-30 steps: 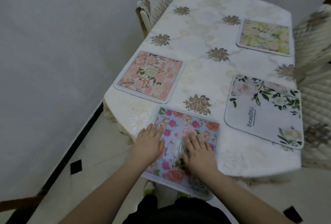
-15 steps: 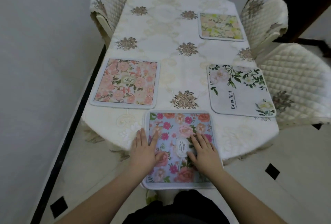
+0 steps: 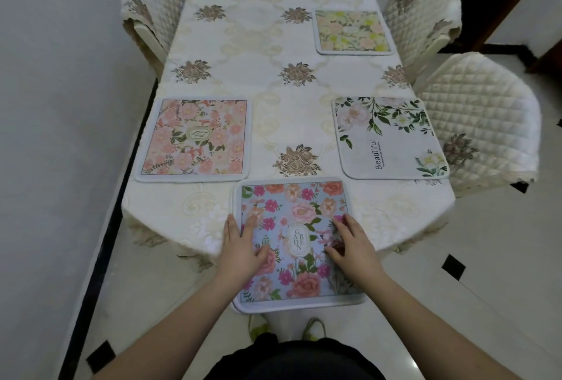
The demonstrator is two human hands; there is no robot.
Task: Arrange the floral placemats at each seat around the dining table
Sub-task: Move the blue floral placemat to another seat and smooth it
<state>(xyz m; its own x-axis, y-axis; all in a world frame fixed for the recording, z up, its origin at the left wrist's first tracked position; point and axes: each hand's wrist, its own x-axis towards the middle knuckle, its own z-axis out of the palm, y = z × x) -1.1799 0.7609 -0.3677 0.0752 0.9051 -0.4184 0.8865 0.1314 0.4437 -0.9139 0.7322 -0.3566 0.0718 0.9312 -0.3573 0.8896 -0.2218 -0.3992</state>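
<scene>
Hands first: the left hand (image 3: 240,246) and right hand (image 3: 352,243) lie flat with fingers spread on the blue floral placemat (image 3: 296,243), at six o'clock on the dining table (image 3: 273,91), its near part overhanging the edge. To finish well, I'd slide it forward evenly with both palms until it sits fully on the tablecloth (image 3: 258,54), square to the seat. Compared with half a second ago, the hands have moved apart toward the mat's sides. Pink placemat (image 3: 194,136) lies at nine o'clock, white "Beautiful" placemat (image 3: 389,139) at three, yellow placemat (image 3: 352,31) at one.

four placemats (image 3: 293,229) on table (image 3: 273,106)
</scene>
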